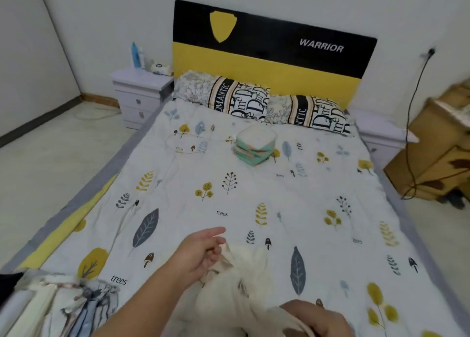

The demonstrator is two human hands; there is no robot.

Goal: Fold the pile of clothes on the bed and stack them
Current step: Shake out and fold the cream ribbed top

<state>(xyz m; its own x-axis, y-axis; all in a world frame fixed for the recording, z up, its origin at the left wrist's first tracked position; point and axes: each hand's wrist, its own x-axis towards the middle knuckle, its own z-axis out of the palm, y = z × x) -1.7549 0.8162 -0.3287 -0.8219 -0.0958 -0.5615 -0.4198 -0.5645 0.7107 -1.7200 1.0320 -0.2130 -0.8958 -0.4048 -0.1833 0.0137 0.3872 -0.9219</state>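
Note:
A crumpled cream garment (244,283) lies on the near part of the bed (254,191). My left hand (201,252) grips its upper edge with curled fingers, forefinger stretched forward. My right hand (315,319) holds the garment's lower part at the bottom edge of the view. A pile of unfolded clothes (66,308), cream and blue-grey, sits at the bed's near left corner. A small stack of folded items (254,145), green and white, rests further up the bed below the pillows.
Two patterned pillows (239,97) lean on the black and yellow headboard (269,54). A white nightstand (140,92) with bottles stands at the left, a wooden cabinet (437,153) with a hanging cable at the right. A white cord (183,143) lies near the stack.

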